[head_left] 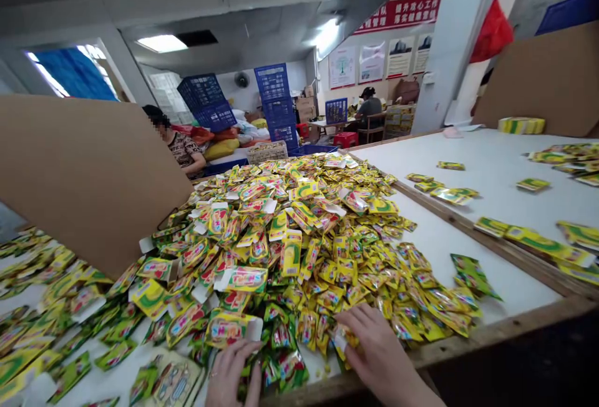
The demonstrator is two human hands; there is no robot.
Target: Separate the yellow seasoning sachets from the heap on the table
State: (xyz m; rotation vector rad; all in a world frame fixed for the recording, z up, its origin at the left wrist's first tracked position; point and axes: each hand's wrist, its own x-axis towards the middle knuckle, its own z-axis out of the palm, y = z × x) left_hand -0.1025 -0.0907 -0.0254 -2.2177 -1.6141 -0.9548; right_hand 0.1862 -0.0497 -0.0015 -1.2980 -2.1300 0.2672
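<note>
A big heap of small yellow, green and red packets (290,245) covers the white table (519,285) in front of me. My left hand (231,372) lies at the near edge with its fingers stretched flat on the packets. My right hand (374,348) is beside it, fingers curled round a yellow packet (341,337) at the foot of the heap. Flat folded cartons (243,279) lie mixed among the packets.
A brown cardboard sheet (88,176) stands at the left. A wooden rail (472,223) divides my table from a second white table (496,163) with scattered packets. A person (180,145) sits behind the heap; another sits far back by blue crates (276,98).
</note>
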